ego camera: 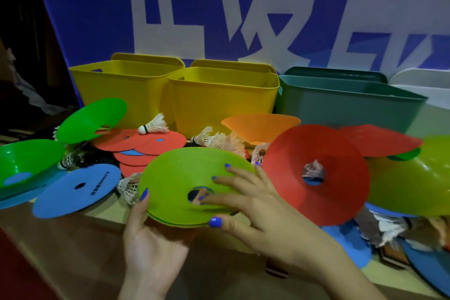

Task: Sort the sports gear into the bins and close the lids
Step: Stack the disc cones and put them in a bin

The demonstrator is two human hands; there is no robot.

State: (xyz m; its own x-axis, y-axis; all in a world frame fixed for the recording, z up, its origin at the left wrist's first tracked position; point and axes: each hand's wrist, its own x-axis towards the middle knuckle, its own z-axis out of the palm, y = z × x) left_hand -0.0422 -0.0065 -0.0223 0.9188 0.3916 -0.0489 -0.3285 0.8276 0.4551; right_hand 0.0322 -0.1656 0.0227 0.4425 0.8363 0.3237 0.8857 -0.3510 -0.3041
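Observation:
Both my hands hold a lime-green disc cone (180, 178) just above the table's front. My left hand (151, 246) supports it from below, thumb curled over its left rim. My right hand (253, 207) lies on top, thumb under the front rim and a finger at the centre hole. More edges show under the cone, so it may be a small stack. Behind stand two yellow bins (126, 90) (224, 102), a teal bin (341, 105) and a white bin (423, 87), all without lids on.
Scattered gear surrounds my hands: a red cone (316, 153), an orange cone (260, 126), green cones (90, 119) (26, 158), a blue disc (73, 190), flat red discs (143, 141), several shuttlecocks (153, 126). A large lime cone (414, 178) sits right. A blue banner hangs behind.

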